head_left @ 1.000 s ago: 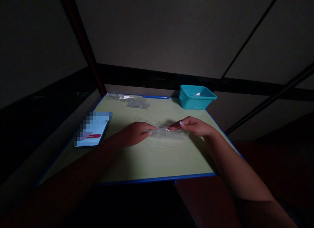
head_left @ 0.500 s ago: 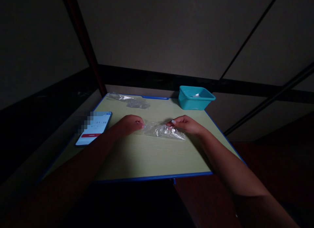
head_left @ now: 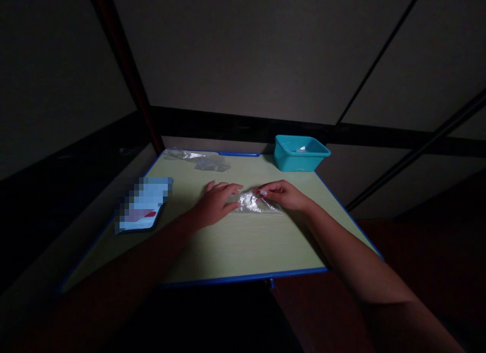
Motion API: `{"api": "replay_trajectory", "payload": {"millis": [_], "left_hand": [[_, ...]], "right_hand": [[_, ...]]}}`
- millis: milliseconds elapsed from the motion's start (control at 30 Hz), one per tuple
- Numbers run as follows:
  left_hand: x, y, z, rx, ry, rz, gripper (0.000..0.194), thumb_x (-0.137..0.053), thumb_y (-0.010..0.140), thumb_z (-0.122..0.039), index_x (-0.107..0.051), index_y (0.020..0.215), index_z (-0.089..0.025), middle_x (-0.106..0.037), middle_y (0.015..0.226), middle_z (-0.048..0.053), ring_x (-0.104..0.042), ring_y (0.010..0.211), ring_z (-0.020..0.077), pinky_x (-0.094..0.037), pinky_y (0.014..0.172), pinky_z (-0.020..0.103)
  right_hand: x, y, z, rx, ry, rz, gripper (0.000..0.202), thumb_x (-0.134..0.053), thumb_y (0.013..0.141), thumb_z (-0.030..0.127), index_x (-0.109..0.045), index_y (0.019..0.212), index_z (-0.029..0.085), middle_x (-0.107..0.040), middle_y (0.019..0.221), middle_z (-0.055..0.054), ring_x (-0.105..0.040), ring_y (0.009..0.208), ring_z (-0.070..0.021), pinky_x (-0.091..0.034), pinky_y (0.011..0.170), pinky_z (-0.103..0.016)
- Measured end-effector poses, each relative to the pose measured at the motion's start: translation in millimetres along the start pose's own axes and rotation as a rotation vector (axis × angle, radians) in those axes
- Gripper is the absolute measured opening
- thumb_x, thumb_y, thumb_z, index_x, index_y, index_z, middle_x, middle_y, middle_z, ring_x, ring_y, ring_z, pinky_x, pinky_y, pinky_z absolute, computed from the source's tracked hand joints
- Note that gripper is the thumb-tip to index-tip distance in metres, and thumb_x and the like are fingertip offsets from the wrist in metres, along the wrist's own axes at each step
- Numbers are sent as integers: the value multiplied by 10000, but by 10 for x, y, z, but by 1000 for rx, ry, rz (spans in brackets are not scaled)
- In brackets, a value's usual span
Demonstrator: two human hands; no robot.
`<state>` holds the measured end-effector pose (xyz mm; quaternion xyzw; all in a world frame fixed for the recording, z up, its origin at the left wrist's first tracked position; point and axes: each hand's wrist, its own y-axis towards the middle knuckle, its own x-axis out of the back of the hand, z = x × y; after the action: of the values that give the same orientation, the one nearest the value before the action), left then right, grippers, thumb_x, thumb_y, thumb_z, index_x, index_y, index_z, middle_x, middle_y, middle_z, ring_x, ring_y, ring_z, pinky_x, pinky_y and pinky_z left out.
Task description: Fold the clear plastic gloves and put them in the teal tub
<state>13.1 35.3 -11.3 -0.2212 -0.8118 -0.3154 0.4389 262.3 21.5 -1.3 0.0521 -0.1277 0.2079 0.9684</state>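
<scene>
A clear plastic bag lies crinkled and shiny on the pale table, between my two hands. My left hand rests at the bag's left end, its fingers spread apart and the thumb by the near edge. At the upper right of the bag, my right hand pinches the plastic between thumb and fingers. Whether anything is inside the bag I cannot tell.
More clear plastic bags lie along the table's far left edge. A turquoise basket with something pale inside stands at the back right corner. A phone with a lit screen lies on the left.
My left hand has opened from a closed grip on the bag's left end and spread its fingers. The bag lies flatter and more bunched; my right hand has barely moved.
</scene>
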Motion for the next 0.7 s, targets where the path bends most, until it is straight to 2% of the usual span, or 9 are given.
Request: {"api": "replay_trajectory", "payload": {"millis": [133, 333, 433, 567, 700], "left_hand": [[-56, 25, 54, -30, -108, 0, 414, -536, 855, -237, -454, 1260, -237, -673, 1087, 32, -544, 1108, 218, -266, 1022, 467], [-83, 74, 120, 15, -322, -60, 381, -577, 805, -246, -541, 1182, -194, -692, 883, 8, -632, 857, 169, -440, 863, 325], [-93, 90, 102, 56, -376, -61, 321, -617, 768, -289, -627, 1072, -186, -687, 834, 6, -631, 804, 167, -461, 800, 296], [-92, 102, 72, 52, -324, -50, 159, -603, 773, -295, -702, 824, -181, -687, 797, 26, -624, 764, 169, -460, 742, 286], [-68, 99, 45, 34, -290, -55, 142, -593, 774, -284, -694, 739, -191, -683, 748, 15, -616, 742, 166, -456, 720, 279]], "right_hand": [[3, 4, 15, 11, 20, -10, 477, -708, 691, 528, -738, 946, 126, -729, 847, -78, -634, 791, -180, -462, 796, -324], [-14, -9, 52, 12, 34, 14, 454, -718, 689, 510, -737, 945, 136, -732, 887, -85, -648, 810, -187, -467, 804, -334], [-40, -11, 57, 29, 22, 31, 410, -711, 704, 496, -741, 907, 141, -725, 966, -92, -647, 876, -199, -457, 854, -357], [-58, -3, 38, 55, 13, 72, 429, -695, 731, 486, -719, 975, 134, -720, 993, -102, -646, 888, -196, -458, 863, -367], [-20, 7, 20, 100, -12, -17, 529, -620, 786, 547, -650, 1130, 146, -693, 1069, -127, -641, 906, -195, -463, 856, -367]]}}
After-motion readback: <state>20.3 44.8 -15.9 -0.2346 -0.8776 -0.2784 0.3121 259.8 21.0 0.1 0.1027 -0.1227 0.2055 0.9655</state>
